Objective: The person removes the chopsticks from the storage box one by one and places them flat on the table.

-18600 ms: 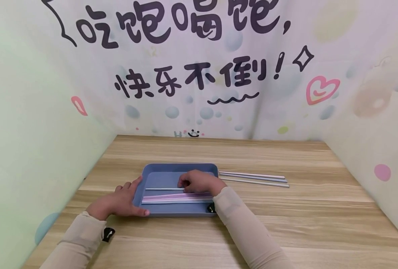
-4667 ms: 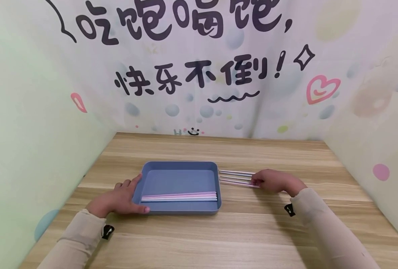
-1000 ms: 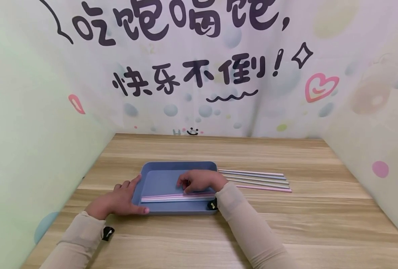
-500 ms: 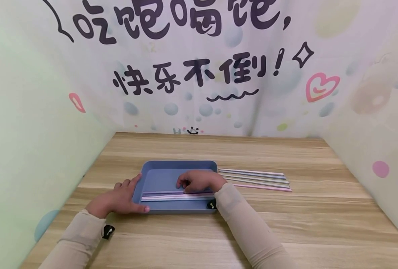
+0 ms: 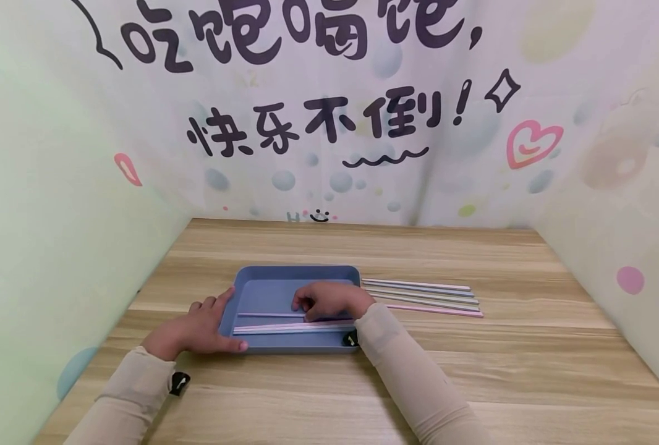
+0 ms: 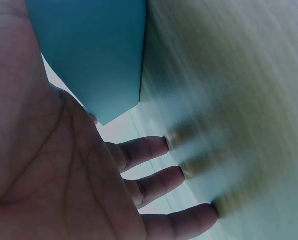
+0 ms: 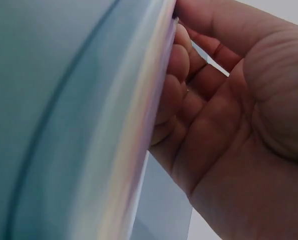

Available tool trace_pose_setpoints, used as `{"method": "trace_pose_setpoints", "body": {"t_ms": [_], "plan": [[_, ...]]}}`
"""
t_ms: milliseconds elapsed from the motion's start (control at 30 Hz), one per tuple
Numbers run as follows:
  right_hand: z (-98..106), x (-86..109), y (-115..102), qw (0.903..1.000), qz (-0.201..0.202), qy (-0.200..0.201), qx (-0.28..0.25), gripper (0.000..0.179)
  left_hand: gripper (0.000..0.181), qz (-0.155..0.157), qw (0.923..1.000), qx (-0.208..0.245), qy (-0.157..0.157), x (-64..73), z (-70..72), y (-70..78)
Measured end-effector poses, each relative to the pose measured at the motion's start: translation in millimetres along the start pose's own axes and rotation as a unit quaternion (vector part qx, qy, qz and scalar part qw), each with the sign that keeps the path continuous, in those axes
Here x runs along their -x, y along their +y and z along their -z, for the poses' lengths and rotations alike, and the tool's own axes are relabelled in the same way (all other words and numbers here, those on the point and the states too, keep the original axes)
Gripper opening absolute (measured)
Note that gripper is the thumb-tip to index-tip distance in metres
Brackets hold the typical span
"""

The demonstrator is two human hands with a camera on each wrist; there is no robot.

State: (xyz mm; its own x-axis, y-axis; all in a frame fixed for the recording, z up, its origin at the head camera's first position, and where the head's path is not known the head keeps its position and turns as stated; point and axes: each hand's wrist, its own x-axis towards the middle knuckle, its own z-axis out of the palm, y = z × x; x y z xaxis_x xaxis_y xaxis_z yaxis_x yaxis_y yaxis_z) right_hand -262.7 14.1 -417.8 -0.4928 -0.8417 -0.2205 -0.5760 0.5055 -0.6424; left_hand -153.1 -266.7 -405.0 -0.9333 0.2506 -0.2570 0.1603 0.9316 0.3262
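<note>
A blue rectangular tray (image 5: 296, 271) lies on the table. My left hand (image 5: 198, 327) steadies its left side, thumb along the front corner and the other fingers spread by the left rim. In the left wrist view those fingers reach straight past the tray wall (image 6: 93, 55). Inside the tray, my right hand (image 5: 329, 300) pinches a purple chopstick (image 5: 271, 314), held slightly behind the remaining chopsticks (image 5: 274, 329), pink, white and pale blue. In the right wrist view the right hand's fingers (image 7: 174, 95) are curled at the blurred chopsticks (image 7: 121, 165); the fingertips are partly hidden.
To the right of the tray, several chopsticks (image 5: 429, 295) in white, blue, greenish and pink lie side by side on the wooden table (image 5: 530, 358). A printed cloth wall (image 5: 329, 185) rises behind the table, with pale walls on both sides.
The purple chopstick has come away from the group in the tray and shifted toward the back, in my right hand. Earlier, that hand set a pink chopstick in the table row. The left hand stays put.
</note>
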Motion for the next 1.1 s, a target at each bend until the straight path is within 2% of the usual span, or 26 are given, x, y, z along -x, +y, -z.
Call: {"method": "trace_pose_setpoints", "body": {"t_ms": [633, 833, 1100], "plan": [[4.9, 0.3, -2.1, 0.9998, -0.019, 0.008, -0.003, 0.018, 0.126, 0.001, 1.0000, -0.002, 0.001, 1.6, 2.4, 1.5], [12.7, 4.1, -5.8, 0.9996, -0.002, 0.003, 0.029, 0.019, 0.126, 0.005, 1.0000, -0.003, -0.003, 1.2, 2.4, 2.6], [23.4, 9.1, -10.7, 0.9985, 0.012, 0.022, 0.050, 0.023, 0.125, 0.004, 1.0000, 0.007, -0.006, 3.2, 4.7, 6.1]]}}
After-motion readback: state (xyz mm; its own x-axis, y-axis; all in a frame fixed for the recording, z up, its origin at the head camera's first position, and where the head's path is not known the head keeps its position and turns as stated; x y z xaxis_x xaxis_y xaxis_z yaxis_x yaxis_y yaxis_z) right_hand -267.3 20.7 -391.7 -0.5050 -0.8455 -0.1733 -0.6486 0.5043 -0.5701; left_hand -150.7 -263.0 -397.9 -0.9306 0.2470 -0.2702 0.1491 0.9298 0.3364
